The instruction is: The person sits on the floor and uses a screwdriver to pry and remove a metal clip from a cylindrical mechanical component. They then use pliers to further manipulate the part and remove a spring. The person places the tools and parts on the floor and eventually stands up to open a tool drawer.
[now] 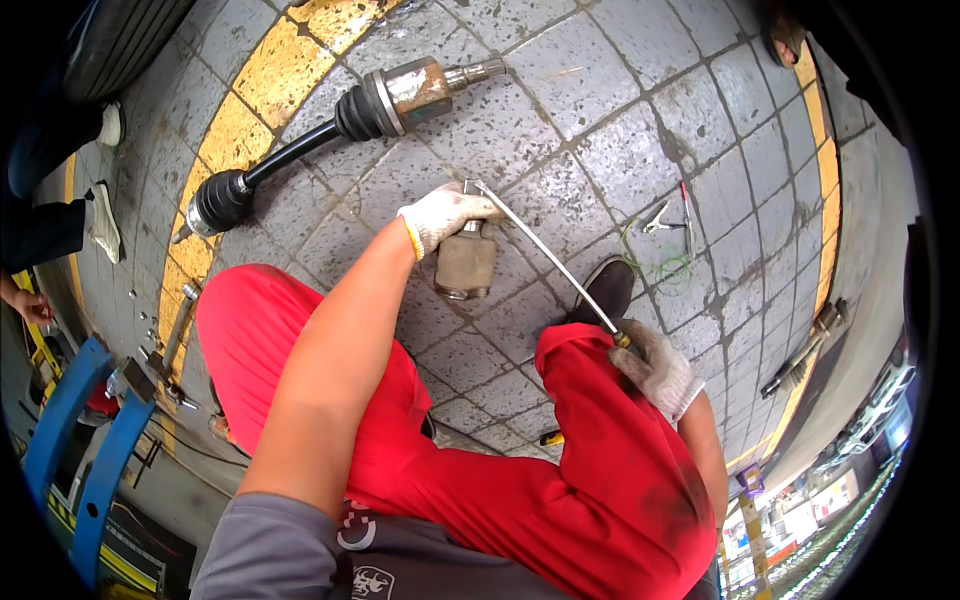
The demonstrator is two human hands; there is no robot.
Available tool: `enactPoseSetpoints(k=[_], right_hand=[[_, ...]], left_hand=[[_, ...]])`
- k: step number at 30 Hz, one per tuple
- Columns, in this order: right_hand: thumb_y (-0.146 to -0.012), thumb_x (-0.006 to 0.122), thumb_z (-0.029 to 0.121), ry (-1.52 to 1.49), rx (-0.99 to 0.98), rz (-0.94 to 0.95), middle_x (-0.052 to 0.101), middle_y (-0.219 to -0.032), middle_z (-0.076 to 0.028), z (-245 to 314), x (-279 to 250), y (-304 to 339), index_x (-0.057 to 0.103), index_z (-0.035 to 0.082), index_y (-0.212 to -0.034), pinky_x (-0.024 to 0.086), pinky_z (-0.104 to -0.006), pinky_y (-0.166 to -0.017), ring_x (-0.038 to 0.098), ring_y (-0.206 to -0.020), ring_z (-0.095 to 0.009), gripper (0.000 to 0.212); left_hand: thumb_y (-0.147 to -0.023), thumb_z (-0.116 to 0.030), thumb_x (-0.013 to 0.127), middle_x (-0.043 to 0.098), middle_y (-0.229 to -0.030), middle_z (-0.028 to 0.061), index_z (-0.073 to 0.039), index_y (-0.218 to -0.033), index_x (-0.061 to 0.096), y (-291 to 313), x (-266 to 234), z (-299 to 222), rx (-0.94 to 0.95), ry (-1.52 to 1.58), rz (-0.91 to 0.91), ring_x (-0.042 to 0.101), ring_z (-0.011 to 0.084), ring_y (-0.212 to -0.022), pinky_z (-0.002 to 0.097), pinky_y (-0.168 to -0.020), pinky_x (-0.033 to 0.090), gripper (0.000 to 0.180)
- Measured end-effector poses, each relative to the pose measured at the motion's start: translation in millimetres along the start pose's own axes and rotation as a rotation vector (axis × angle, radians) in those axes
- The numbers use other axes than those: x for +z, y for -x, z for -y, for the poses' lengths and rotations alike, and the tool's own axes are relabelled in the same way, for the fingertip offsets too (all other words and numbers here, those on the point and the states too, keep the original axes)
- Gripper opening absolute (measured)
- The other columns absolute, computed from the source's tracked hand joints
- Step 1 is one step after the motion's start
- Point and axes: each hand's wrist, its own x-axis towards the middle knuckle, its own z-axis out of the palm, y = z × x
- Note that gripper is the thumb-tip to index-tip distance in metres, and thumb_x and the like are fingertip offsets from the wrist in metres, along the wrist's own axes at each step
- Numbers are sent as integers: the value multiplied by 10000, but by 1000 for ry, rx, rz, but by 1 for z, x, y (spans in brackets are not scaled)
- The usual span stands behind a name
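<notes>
My left hand (447,217), in a white work glove with a yellow cuff, is closed around the upper end of a brown, rusty CV joint housing (466,264) held over the floor between my legs. Its fingers hide most of the stub. In a dirty white glove, my right hand (658,368) grips the handle end of a long thin metal rod (545,252), which looks like a long screwdriver. The rod slants up and leftward, its far tip beside my left fingertips; whether it touches the housing I cannot tell.
Beyond my hands, a drive axle (300,150) with black rubber boots lies across a yellow floor line. Green wire (660,268) and a clamp (658,217) lie right of my shoe (606,290). Tools (175,340) and a blue metal frame (75,430) stand left. People's feet (104,222) show nearby.
</notes>
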Motion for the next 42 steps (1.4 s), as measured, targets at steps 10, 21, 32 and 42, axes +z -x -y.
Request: enactPoseSetpoints(k=[10,21,32,42], right_hand=[[-991,750,279,-104,249,44,734,-1083,-216,24,-30,9,606,10,-1431,573,-376,-909,718,-1010,-245,536],[-860,682,-61,-765,12,-40,636,-1379,-186,53,-36,71,517,-75,-1473,691,-384,-826,719,-1114,-269,635],[-854,629,-85,-491,87,-238,732,-1243,-157,84,-31,137,600,-70,-1405,654,-319,-795,727,-1057,-193,552],[-905,652,-58,-420,65,-302,747,-1151,-101,78,-3,119,652,-19,-1353,585,-305,-876,708,-1011,-152,450]], left_hand=[[-919,-231,783,726,-914,42,-73,-1008,767,3,5,-21,-122,48,49,679,163,-820,364,-727,574,182],[-924,-221,779,768,-930,75,-34,-1023,786,5,2,-19,-60,53,93,704,174,-819,359,-735,576,212],[-895,-279,868,793,-1042,100,8,-1071,746,17,47,-16,16,-110,-59,722,185,-960,358,-843,574,357],[-879,-494,794,716,-1174,217,-32,-1122,690,20,84,-6,113,-511,-660,687,424,-1139,502,-977,550,532]])
